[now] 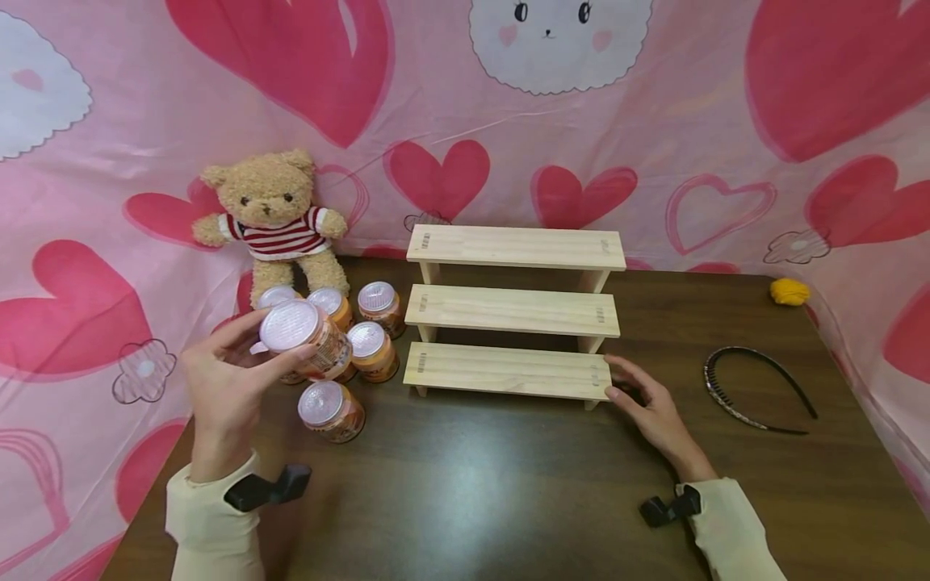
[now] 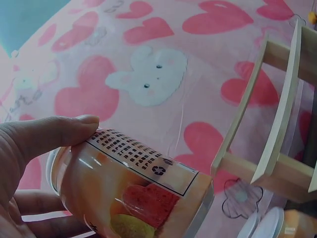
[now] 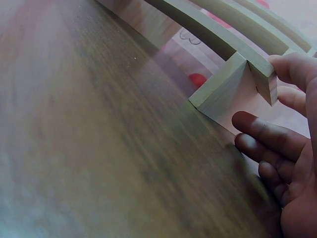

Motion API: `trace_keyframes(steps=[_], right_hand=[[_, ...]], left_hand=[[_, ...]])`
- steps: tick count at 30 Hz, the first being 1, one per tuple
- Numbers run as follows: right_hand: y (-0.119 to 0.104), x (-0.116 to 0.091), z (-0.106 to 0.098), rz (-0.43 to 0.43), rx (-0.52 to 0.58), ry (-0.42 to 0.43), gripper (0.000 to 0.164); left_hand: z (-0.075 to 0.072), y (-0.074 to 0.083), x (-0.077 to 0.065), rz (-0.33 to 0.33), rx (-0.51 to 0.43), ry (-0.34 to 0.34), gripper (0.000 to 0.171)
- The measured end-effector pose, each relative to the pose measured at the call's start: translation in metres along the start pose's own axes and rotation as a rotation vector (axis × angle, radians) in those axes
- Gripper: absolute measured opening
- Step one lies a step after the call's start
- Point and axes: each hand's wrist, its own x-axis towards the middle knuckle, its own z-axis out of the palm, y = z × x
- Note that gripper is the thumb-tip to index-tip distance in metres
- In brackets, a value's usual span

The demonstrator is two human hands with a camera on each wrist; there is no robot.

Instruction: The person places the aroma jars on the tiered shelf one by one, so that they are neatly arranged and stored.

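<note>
My left hand point(image 1: 228, 379) grips an orange-labelled can point(image 1: 328, 353) with a pale plastic lid, thumb on one side and fingers round the other. In the left wrist view the can point(image 2: 143, 183) lies tilted, its printed label and fruit picture showing. The held can overlaps several similar cans point(image 1: 374, 353) standing at the left of the table, partly hiding some. At the centre stands a three-step wooden display rack point(image 1: 508, 369). My right hand point(image 1: 650, 407) pinches the right end of its lowest board between thumb and index finger; the other fingers curl loosely beneath, as the right wrist view shows.
A teddy bear point(image 1: 279, 202) in a striped top sits behind the cans against the pink heart-patterned cloth point(image 1: 494, 105). Right of the rack, a dark headband point(image 1: 726, 407) lies on the brown table point(image 1: 472, 500), with a small yellow object point(image 1: 789, 291) near the back edge.
</note>
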Motion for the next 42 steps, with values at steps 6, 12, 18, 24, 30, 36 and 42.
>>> trace_keyframes(steps=[6, 12, 18, 24, 30, 36, 42], right_hand=[[-0.001, -0.001, 0.0, -0.005, -0.003, 0.006, 0.047], [0.0, -0.001, 0.001, 0.02, -0.003, 0.005, 0.047], [0.001, -0.001, 0.002, 0.007, -0.018, 0.005, 0.047], [0.002, -0.001, 0.002, -0.005, -0.014, 0.004, 0.048], [0.0, -0.001, 0.003, 0.001, -0.003, 0.001, 0.048], [-0.001, -0.001, 0.002, 0.005, -0.006, 0.011, 0.048], [-0.001, -0.001, 0.001, 0.008, -0.014, 0.012, 0.047]], left_hand=[[0.012, 0.001, 0.001, -0.027, 0.089, 0.005, 0.053], [0.024, -0.001, 0.001, -0.056, 0.172, -0.048, 0.053], [0.035, -0.004, 0.0, -0.041, 0.234, -0.108, 0.056], [0.046, -0.008, -0.001, -0.029, 0.266, -0.144, 0.056], [0.055, -0.011, -0.001, -0.03, 0.253, -0.188, 0.054], [0.066, -0.013, 0.0, -0.034, 0.257, -0.223, 0.056], [0.081, -0.015, 0.003, -0.02, 0.228, -0.274, 0.057]])
